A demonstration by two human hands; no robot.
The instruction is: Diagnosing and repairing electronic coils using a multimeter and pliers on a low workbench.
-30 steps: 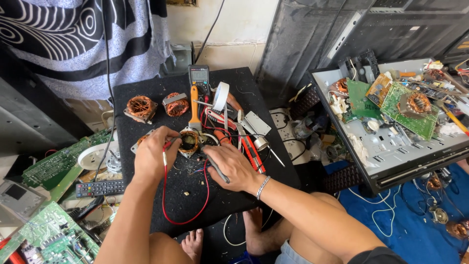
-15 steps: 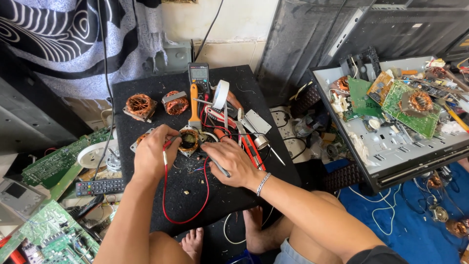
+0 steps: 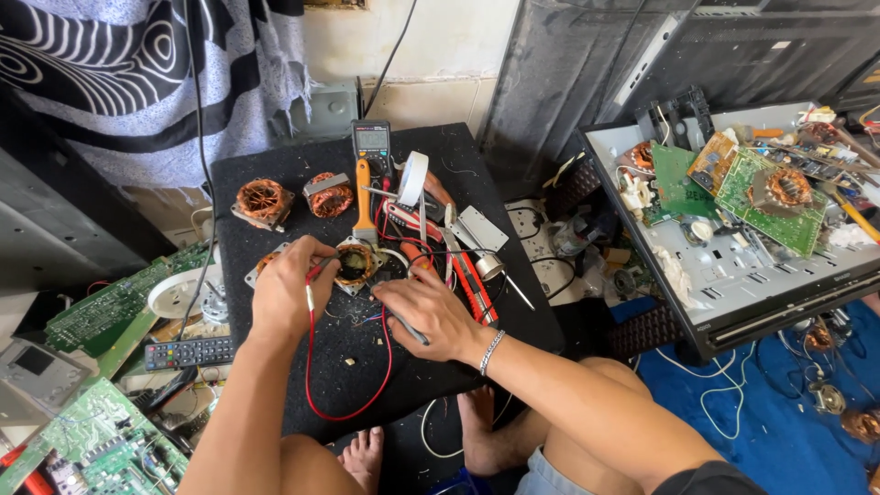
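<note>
On the black mat (image 3: 302, 385), little had changed from half a second earlier: both hands stayed at the copper-wound motor stator (image 3: 356, 263), the right one having slid slightly toward it. The left hand (image 3: 289, 289) was curled, its fingertips pinching a red probe (image 3: 312, 284) whose red lead (image 3: 353, 408) looped down across the mat. The right hand (image 3: 429, 312) lay partly closed over a grey probe (image 3: 410, 330), fingers pressed near the stator's edge. Both probe tips were hidden by fingers, so whether they touched the windings could not be told. A multimeter (image 3: 371, 145) stood beyond, near two more coils.
</note>
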